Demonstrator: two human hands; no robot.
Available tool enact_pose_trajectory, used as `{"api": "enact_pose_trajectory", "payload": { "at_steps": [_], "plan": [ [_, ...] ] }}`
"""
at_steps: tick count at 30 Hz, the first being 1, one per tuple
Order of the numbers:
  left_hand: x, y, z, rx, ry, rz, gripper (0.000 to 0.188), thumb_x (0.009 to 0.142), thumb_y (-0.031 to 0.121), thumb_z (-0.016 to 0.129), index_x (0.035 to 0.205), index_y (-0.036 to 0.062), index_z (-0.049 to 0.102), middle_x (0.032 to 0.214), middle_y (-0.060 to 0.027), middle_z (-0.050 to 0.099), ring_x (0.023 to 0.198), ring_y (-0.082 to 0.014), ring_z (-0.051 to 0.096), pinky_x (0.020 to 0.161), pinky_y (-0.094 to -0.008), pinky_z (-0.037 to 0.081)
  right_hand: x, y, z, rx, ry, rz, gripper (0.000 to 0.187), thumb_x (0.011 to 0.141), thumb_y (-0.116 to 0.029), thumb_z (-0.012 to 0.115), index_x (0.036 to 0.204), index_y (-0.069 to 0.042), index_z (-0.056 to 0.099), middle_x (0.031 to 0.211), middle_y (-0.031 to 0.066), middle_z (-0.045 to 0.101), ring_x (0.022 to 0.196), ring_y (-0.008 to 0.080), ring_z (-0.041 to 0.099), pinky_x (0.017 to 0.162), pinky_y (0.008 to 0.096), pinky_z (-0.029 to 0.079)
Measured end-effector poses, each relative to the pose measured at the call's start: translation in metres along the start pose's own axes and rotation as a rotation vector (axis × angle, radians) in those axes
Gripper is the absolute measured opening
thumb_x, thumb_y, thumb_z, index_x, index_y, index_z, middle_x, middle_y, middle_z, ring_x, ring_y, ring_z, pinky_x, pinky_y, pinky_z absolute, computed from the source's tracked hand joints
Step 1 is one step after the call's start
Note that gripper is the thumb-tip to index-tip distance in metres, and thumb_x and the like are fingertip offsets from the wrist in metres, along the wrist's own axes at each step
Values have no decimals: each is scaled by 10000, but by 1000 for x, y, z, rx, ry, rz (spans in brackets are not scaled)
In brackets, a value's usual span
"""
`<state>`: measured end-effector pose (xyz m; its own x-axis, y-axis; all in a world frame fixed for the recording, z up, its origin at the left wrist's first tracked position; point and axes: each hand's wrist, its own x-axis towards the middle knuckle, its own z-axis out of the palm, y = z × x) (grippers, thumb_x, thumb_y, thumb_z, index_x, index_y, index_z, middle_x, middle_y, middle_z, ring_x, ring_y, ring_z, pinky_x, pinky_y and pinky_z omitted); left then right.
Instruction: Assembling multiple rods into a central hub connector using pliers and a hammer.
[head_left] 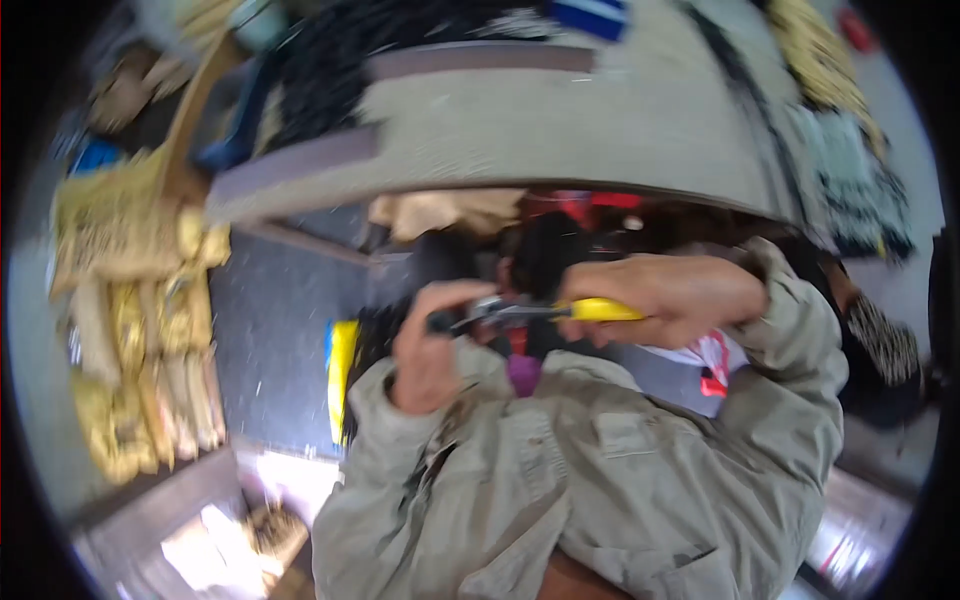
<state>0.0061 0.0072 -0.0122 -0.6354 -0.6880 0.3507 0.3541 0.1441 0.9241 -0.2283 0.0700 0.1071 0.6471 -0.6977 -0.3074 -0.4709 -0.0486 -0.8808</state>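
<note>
- The step in hand looks like working a small dark piece point(440, 322) with a yellow-handled tool point(605, 309), probably pliers or a cutter; blur hides the exact action.
- The tool lies at the centre, above the person's lap, its grey metal head toward 9 o'clock and its handle toward 3.
- The right hand point(668, 300), at 3 o'clock, is wrapped around that handle.
- The left hand point(425, 350), just off centre toward 8 o'clock, has bent fingers beside the dark piece and the tool's head; whether they pinch either one, I cannot tell.
- The table point(650, 110) spreads across 12 o'clock, with a heap of black strands point(320, 85) toward 11.
- The next move seems to call for the left hand steadying the piece, fingertips away from the metal head, while the right controls the squeeze.
</note>
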Motion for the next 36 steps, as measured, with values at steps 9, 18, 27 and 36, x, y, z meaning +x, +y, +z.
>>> {"api": "enact_pose_trajectory", "payload": {
  "at_steps": [9, 18, 27, 36],
  "plan": [
    [-11, 11, 23, 127, 23, -51, 670, 867, 597, 296, 1020, -29, 479, 814, -105, 486, 590, -135, 461, 543, -247, 358, -17, 7, 8, -102, -19, -38, 173, 810, -22, 484, 974, -15, 428, 856, 172, 503, 826, 371, 516, 675, 422, 385],
    [20, 27, -8, 227, 631, 213, 622, 906, 545, 264, 1122, -8, 449, 722, -89, 499, 519, -117, 399, 506, -245, 350, -1, 56, -5, -548, 605, -103, 296, 777, -131, 612, 1034, -35, 502, 973, 158, 528, 844, 342, 539, 730, 359, 453],
    [-67, 207, -103, 316, 631, 1034, 462, 867, 461, 473, 1090, 57, 456, 618, 6, 403, 472, -67, 344, 428, -207, 302, -20, 157, -91, -1302, 894, 361, 348, 839, -257, 558, 1134, -80, 511, 1185, 82, 498, 1024, 296, 529, 828, 372, 432],
    [-109, -105, -153, 679, 369, -760, 358, 894, 130, 463, 1236, 28, 480, 826, -105, 563, 622, -155, 505, 557, -282, 418, -92, 207, -88, -1182, 1199, 544, 638, 766, -323, 657, 1268, -28, 394, 1272, 171, 438, 1177, 319, 410, 970, 390, 335]
  ]
}}
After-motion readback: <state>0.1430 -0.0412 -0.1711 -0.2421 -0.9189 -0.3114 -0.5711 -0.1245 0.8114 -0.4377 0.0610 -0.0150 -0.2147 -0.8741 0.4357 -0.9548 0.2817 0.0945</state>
